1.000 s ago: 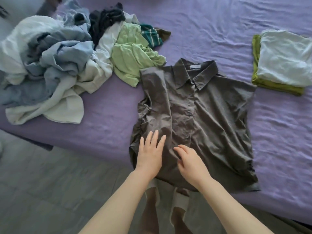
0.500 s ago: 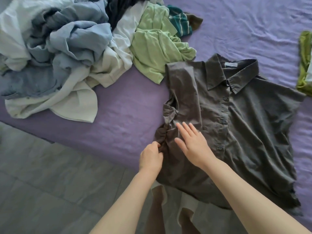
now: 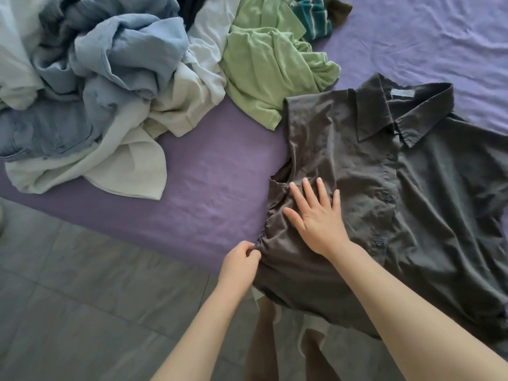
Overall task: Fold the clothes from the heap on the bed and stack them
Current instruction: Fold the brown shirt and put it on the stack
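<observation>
A dark grey collared shirt [image 3: 428, 204] lies front up on the purple bed [image 3: 214, 182], its left sleeve folded in over the body. My left hand [image 3: 242, 264] pinches the gathered left edge of the shirt near the bed's front edge. My right hand [image 3: 316, 215] lies flat with spread fingers on the shirt's left side, pressing the cloth down. The heap of unfolded clothes [image 3: 110, 86] sits at the upper left: blue, white, denim and light green [image 3: 269, 67] pieces.
A grey tiled floor [image 3: 82, 298] runs along the bed's front edge at the lower left. The shirt's hem hangs slightly over that edge. A striped teal garment [image 3: 313, 17] and a dark one lie at the top of the heap.
The view has swung left, putting the folded stack out of frame. My left hand went from lying flat to pinching the shirt's left edge; my right hand moved up and left, flat on the shirt.
</observation>
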Tool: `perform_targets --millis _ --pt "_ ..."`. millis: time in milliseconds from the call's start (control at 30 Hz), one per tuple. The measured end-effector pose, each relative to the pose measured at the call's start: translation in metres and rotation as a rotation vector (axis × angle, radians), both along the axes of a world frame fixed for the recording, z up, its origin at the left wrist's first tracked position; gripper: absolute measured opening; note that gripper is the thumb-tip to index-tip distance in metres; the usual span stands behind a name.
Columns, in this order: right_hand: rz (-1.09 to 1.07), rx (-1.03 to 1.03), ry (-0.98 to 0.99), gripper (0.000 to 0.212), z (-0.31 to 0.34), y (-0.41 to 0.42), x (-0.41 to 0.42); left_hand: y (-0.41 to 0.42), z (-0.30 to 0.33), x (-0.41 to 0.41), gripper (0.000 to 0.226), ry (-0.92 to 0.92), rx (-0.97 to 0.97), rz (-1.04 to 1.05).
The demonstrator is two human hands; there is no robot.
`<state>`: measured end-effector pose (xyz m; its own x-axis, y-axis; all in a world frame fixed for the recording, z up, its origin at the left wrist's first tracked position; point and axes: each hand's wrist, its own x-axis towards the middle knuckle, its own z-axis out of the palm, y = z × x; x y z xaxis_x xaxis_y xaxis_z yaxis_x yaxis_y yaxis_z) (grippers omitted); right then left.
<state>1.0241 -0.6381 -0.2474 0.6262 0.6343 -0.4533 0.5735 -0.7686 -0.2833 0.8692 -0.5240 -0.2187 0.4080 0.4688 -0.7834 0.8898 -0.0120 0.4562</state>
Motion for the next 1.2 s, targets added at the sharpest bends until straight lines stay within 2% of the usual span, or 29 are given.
perform_targets --millis 133,367,500,567,667,700,767,833,900,1000,1033,1067,1133,1200 --pt "0.018 0.004 -0.026 0.076 -0.003 -0.001 -0.001 0.003 -0.001 0.008 0.035 -0.178 0.014 0.053" --pt "0.044 -0.021 -0.061 0.077 -0.017 0.001 -0.004 0.001 -0.015 0.046 0.031 -0.263 -0.097 0.092" --pt "0.087 -0.023 -0.131 0.067 -0.021 -0.019 0.005 0.011 -0.025 0.049 0.012 -0.316 0.075 0.016" --pt "0.101 -0.041 -0.17 0.063 -0.021 -0.029 0.009 0.014 -0.026 0.042 0.01 -0.294 0.143 0.006" --pt "0.075 -0.025 -0.183 0.063 -0.019 -0.027 0.013 0.014 -0.028 0.042 0.025 -0.102 0.356 -0.14" --pt "0.05 -0.015 -0.19 0.063 -0.019 -0.023 0.016 0.014 -0.027 0.045 0.032 -0.087 0.438 -0.179" --pt "0.013 -0.005 -0.203 0.064 -0.02 -0.013 0.026 0.014 -0.022 0.061 0.055 -0.187 0.506 -0.215" --pt "0.024 -0.035 -0.206 0.067 -0.023 -0.001 0.039 0.02 -0.024 0.088 0.074 -0.271 0.444 -0.219" --pt "0.042 -0.072 -0.204 0.071 -0.027 0.01 0.053 0.026 -0.03 0.116 0.079 -0.287 0.276 -0.144" --pt "-0.054 -0.064 -0.182 0.073 -0.026 0.017 0.072 0.043 -0.037 0.142 0.047 -0.312 -0.054 0.195" --pt "-0.085 -0.069 -0.166 0.072 -0.024 0.015 0.076 0.049 -0.039 0.143 0.038 -0.284 -0.073 0.199" --pt "-0.101 -0.081 -0.157 0.071 -0.023 0.011 0.08 0.053 -0.039 0.142 0.035 -0.236 -0.02 0.121" --pt "-0.094 -0.106 -0.159 0.072 -0.018 0.003 0.085 0.056 -0.032 0.143 0.043 -0.166 0.148 -0.07" --pt "-0.107 -0.091 -0.202 0.072 -0.013 -0.005 0.093 0.053 -0.019 0.154 0.059 -0.163 0.45 -0.225"
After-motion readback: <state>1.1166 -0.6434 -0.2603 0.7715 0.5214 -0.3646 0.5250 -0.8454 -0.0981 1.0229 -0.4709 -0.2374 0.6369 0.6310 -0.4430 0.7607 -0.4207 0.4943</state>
